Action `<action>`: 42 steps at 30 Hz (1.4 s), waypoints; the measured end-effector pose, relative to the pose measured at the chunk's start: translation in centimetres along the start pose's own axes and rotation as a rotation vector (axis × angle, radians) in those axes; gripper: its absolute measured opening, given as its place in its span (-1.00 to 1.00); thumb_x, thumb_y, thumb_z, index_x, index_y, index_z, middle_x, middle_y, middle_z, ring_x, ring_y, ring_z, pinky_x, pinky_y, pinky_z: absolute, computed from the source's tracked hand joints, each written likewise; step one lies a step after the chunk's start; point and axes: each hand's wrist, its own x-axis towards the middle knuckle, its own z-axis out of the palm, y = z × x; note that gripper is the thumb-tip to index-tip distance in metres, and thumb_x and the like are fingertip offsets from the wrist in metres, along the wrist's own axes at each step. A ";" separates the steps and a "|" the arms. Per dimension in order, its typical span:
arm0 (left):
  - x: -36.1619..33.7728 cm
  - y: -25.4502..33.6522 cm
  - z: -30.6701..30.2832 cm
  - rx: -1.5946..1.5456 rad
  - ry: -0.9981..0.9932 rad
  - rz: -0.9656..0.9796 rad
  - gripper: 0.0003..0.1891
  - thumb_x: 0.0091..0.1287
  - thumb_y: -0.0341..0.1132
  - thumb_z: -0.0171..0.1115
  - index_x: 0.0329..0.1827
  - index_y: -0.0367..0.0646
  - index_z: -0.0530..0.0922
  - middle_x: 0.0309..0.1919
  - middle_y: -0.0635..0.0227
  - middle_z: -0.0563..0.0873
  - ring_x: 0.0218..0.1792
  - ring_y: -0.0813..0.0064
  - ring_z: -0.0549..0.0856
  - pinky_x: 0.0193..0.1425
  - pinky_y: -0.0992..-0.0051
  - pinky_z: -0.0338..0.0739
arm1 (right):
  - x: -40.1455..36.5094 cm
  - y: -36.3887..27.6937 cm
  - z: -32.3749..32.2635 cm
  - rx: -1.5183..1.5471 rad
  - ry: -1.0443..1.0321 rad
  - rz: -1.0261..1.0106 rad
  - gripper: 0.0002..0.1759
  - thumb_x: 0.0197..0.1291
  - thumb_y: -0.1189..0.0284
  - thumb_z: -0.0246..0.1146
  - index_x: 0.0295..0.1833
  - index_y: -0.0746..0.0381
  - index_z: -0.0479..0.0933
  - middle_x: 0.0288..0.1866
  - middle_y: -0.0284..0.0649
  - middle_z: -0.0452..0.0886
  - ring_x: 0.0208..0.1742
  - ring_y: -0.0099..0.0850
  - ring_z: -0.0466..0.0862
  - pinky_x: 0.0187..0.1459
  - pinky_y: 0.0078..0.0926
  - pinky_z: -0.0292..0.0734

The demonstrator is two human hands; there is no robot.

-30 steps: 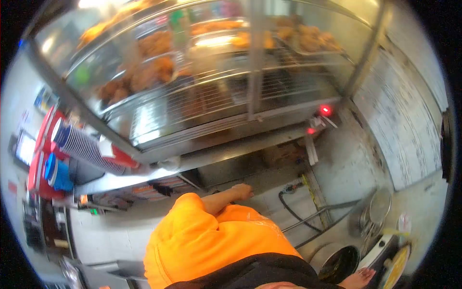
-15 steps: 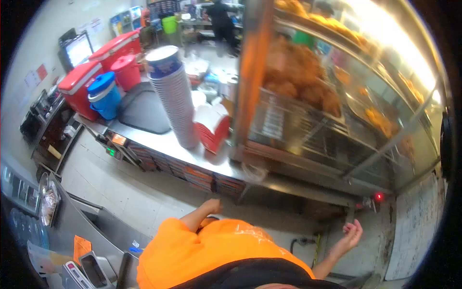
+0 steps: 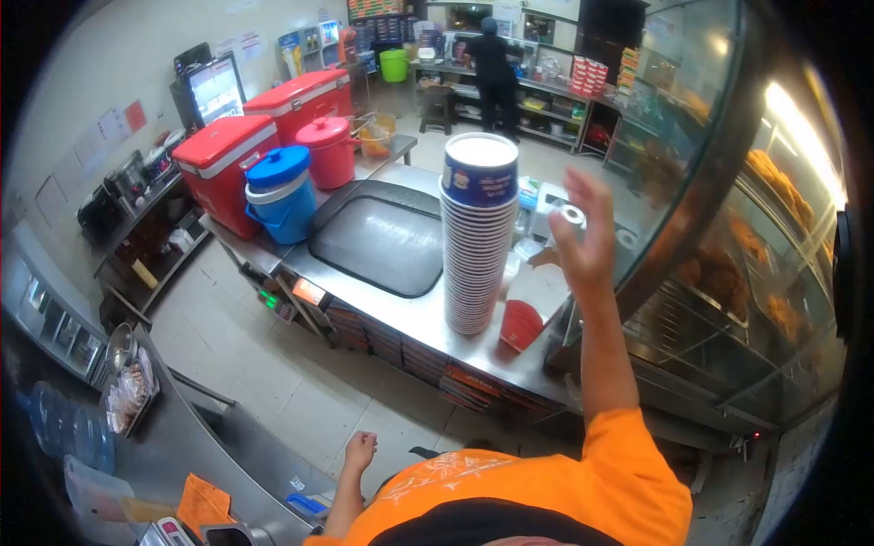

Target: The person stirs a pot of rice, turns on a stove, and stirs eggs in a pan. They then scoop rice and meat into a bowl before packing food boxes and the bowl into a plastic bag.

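My right hand (image 3: 587,227) is raised over the steel counter, its thumb and fingers apart and nothing held. It is nearest the red paper food cartons (image 3: 522,325) and the tall stack of paper buckets (image 3: 478,246), whose top one has a blue printed band. In this view the hand overlaps a white paper roll (image 3: 572,216) farther back. Low beside my orange shirt, my left hand (image 3: 361,449) hangs over the floor with its fingers curled in and nothing showing in them.
A black tray (image 3: 378,238) lies left of the buckets, with a blue drink jug (image 3: 280,196), a red bucket (image 3: 329,150) and red coolers (image 3: 228,168) beyond. The glass food cabinet (image 3: 719,309) stands close on my right. A person in dark clothes (image 3: 494,77) is at the back shelves.
My right hand has risen from low at my side to above the counter. My view has turned right and up, and my left hand now shows farther from my body.
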 end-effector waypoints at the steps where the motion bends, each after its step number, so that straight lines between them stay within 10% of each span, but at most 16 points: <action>1: -0.7 0.0 -0.3 -0.006 0.007 -0.013 -0.70 0.24 -0.21 0.09 -0.17 -0.32 0.49 -0.37 0.14 0.65 -0.32 0.36 0.66 -0.24 0.44 0.56 | 1.7 0.6 1.8 -0.027 0.005 -0.022 -0.61 0.01 0.43 0.22 -0.01 0.30 0.41 0.12 -0.02 0.35 0.14 -0.20 0.40 0.13 -0.35 0.31; 8: -1.0 3.7 -3.4 -0.225 0.169 -0.069 -0.75 0.30 -0.31 0.02 -0.15 -0.36 0.47 -0.34 0.16 0.63 -0.34 0.46 0.64 -0.27 0.54 0.56 | 5.5 6.9 8.0 -0.155 -0.259 0.005 -0.66 -0.12 0.36 0.36 -0.28 0.28 0.41 0.21 0.08 0.26 0.22 -0.04 0.30 0.18 -0.28 0.26; 16: 7.6 19.7 -7.0 -0.239 0.206 0.305 -0.79 0.33 -0.39 -0.03 -0.08 -0.35 0.44 -0.27 0.20 0.61 -0.22 0.49 0.60 -0.09 0.54 0.49 | 7.2 6.0 7.8 0.389 0.343 -0.202 -0.63 -0.02 0.28 0.36 -0.28 0.16 0.31 0.26 -0.04 0.22 0.32 -0.15 0.24 0.19 -0.25 0.38; 19: 7.8 31.5 -7.2 -0.415 0.127 0.643 -0.69 0.32 -0.34 0.03 0.05 -0.34 0.38 -0.07 0.20 0.54 -0.02 0.46 0.52 0.07 0.51 0.39 | 5.6 3.7 10.1 0.684 0.371 0.114 -0.39 0.13 0.22 0.23 0.20 0.25 0.20 0.35 -0.01 0.10 0.35 -0.10 0.19 0.18 -0.21 0.39; 23: 7.5 39.2 -9.6 -0.481 -0.005 0.965 -0.44 0.23 -0.17 0.14 0.19 -0.35 0.24 0.11 0.19 0.43 0.11 0.35 0.43 0.22 0.38 0.26 | 6.3 2.8 13.4 0.505 -0.125 -0.199 -0.78 0.09 0.34 0.26 -0.36 0.11 0.33 0.23 0.12 0.24 0.27 -0.07 0.30 0.32 -0.09 0.07; 28: 10.1 42.8 -10.3 -0.363 -0.050 1.149 -0.23 0.16 0.03 0.21 0.29 -0.27 0.12 0.22 0.13 0.31 0.20 0.28 0.37 0.25 0.30 0.29 | 5.9 2.4 14.1 0.304 -0.461 -0.072 -0.67 -0.06 0.38 0.36 -0.40 0.21 0.29 0.20 0.20 0.28 0.28 0.04 0.28 0.27 -0.01 0.12; 33: 13.4 45.9 -10.8 -0.222 0.080 1.252 -0.31 0.11 -0.07 0.31 0.20 -0.22 0.21 0.06 0.22 0.44 0.04 0.39 0.52 0.10 0.43 0.46 | 4.1 1.0 15.9 0.299 -0.677 0.221 -0.66 -0.01 0.35 0.33 -0.42 0.23 0.27 0.23 0.14 0.26 0.20 -0.03 0.40 0.04 -0.43 0.48; 42: 20.6 48.3 -15.0 -0.447 -0.166 1.256 -0.80 0.13 -0.41 0.30 -0.25 -0.23 0.47 -0.42 0.31 0.60 -0.37 0.58 0.63 -0.28 0.72 0.47 | 0.0 2.1 25.3 0.427 -0.580 0.452 -0.71 0.12 0.35 0.23 -0.28 0.21 0.23 0.24 0.05 0.23 0.12 -0.11 0.44 0.01 -0.40 0.46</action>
